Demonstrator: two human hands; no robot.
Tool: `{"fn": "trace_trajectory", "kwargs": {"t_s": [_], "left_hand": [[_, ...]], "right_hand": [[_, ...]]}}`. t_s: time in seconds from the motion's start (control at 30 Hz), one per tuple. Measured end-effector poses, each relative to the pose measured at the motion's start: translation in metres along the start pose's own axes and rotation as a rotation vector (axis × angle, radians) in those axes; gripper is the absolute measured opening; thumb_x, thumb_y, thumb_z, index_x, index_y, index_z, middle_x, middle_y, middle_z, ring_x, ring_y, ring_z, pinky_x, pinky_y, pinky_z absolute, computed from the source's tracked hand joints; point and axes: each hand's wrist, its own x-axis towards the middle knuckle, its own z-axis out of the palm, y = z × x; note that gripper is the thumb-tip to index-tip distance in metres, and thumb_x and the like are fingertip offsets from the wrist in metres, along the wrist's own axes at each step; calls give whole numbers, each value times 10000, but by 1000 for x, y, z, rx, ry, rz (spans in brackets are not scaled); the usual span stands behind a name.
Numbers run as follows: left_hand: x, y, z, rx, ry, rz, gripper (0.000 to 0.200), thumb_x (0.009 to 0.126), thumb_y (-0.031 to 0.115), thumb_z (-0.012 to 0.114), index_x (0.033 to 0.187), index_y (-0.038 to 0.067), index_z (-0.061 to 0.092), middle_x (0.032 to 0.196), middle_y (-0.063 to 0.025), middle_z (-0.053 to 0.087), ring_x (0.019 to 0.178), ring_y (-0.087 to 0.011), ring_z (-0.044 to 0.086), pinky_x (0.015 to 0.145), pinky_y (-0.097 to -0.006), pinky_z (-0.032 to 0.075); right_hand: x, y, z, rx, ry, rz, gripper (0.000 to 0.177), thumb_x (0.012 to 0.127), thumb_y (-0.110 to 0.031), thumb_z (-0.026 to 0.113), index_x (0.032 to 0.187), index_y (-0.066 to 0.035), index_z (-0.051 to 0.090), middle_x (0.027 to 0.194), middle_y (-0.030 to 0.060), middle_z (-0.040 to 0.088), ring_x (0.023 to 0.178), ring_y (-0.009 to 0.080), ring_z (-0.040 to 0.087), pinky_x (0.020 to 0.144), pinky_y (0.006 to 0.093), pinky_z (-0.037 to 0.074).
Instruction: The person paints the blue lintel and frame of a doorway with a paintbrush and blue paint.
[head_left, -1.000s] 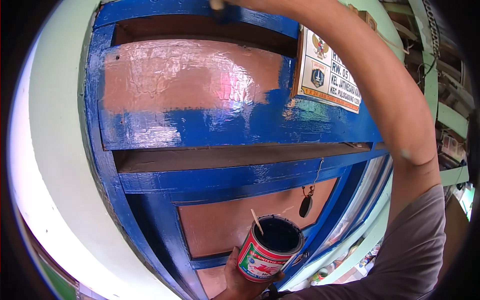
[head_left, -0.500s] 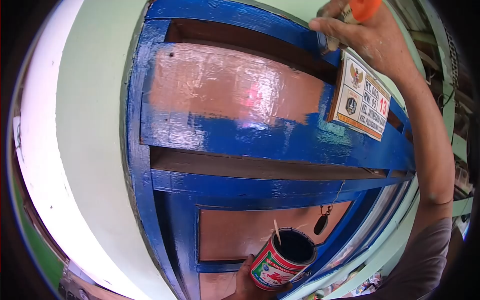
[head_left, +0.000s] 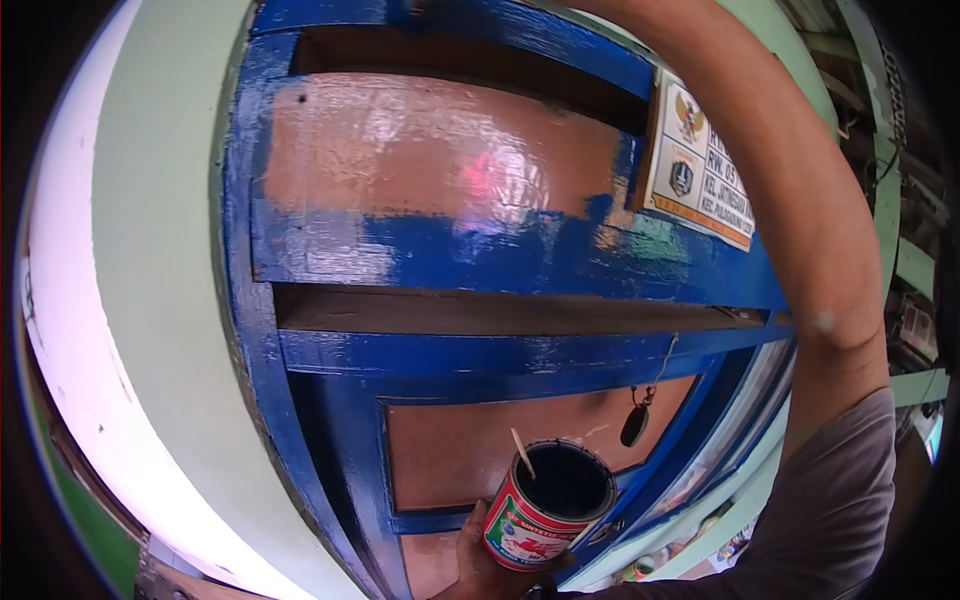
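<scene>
My left hand (head_left: 473, 558) grips a paint can (head_left: 535, 535) from beneath and the side, low in the view. Its label is red, green and white, and dark blue paint shows inside the open top. A thin wooden stick (head_left: 522, 452) leans out of the can. My right arm (head_left: 790, 190) reaches up across the right side, and its hand is beyond the top edge. Before me, a wooden panel (head_left: 430, 150) is brown in its upper middle and glossy blue below. Blue frame boards (head_left: 480, 350) surround it.
A number sign (head_left: 700, 165) is fixed at the panel's right, partly behind my arm. A small dark oval object (head_left: 634, 425) hangs on a string over a lower brown panel (head_left: 440, 460). A pale green wall (head_left: 160, 250) runs along the left.
My right hand, which held a paintbrush near the sign, has moved up and left out of view. The view has shifted a little, and the can stays in my left hand.
</scene>
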Motion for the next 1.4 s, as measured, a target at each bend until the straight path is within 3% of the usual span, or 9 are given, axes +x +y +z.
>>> {"fn": "trace_trajectory", "kwargs": {"t_s": [0.1, 0.3, 0.43, 0.63, 0.87, 1.0, 1.07, 1.2, 1.4], "left_hand": [[13, -16, -19, 405, 218, 217, 823, 936, 706, 559, 1513, 125, 471, 1523, -150, 515, 1377, -345, 527, 953, -592, 566], [8, -7, 33, 965, -8, 373, 779, 891, 386, 801, 1473, 67, 393, 1357, -164, 599, 1250, -305, 616, 1025, -441, 589], [8, -2, 39, 636, 87, 170, 859, 807, 273, 882, 1470, 69, 375, 1344, -158, 596, 1224, -287, 628, 995, -405, 605], [15, 1, -7, 115, 144, -104, 870, 932, 756, 475, 1520, 118, 418, 1432, -167, 569, 1309, -379, 576, 1022, -594, 551], [16, 0, -5, 159, 148, -105, 902, 903, 772, 512, 1531, 133, 407, 1441, -164, 564, 1313, -379, 572, 1031, -607, 535], [16, -3, 1, 216, 214, -103, 914, 893, 782, 513, 1529, 133, 410, 1442, -162, 566, 1305, -383, 577, 1029, -614, 533], [18, -4, 1, 216, 209, -112, 917, 891, 789, 506, 1527, 134, 413, 1442, -161, 566, 1312, -383, 572, 1032, -617, 529], [17, -2, 1, 217, 137, -108, 895, 911, 786, 468, 1522, 134, 417, 1445, -159, 566, 1320, -380, 565, 1044, -620, 521], [16, -2, 6, 314, 177, -48, 791, 974, 736, 403, 1512, 159, 460, 1473, -147, 555, 1274, -388, 606, 936, -594, 573]], "right_hand": [[-47, 32, -33, -51, 79, -11, 259, 902, -251, 808, 871, -7, 727, 691, 66, 695, 646, 143, 663, 666, 316, 560], [-124, 41, -69, 66, 299, 332, 240, 910, -242, 826, 937, -27, 722, 806, 74, 701, 729, 129, 690, 669, 304, 581], [-156, 102, -69, -122, 213, -179, 162, 914, -144, 808, 966, -12, 731, 844, 92, 702, 735, 140, 688, 647, 293, 567], [-184, 86, -34, -215, 161, -75, 157, 938, -121, 762, 1076, -48, 784, 1074, 106, 782, 975, 191, 756, 862, 325, 618], [-203, 71, -37, 150, -104, 50, 198, 913, -167, 791, 1066, -42, 796, 1072, 107, 783, 953, 211, 758, 835, 344, 618], [-171, 95, -52, -631, -71, -299, 147, 944, -147, 761, 1051, -56, 804, 1055, 100, 785, 915, 173, 752, 784, 284, 604], [-166, 94, -43, -31, 37, -50, 98, 919, -64, 769, 1001, -12, 758, 926, 123, 754, 805, 156, 725, 683, 291, 587], [-183, 84, -31, -324, 170, -252, 124, 919, -106, 787, 1021, -37, 798, 1066, 94, 785, 946, 176, 757, 811, 289, 604], [-236, 59, -25, 56, -135, -157, 254, 819, -77, 845, 1044, 19, 779, 1052, 165, 769, 987, 250, 761, 854, 342, 626]]}}
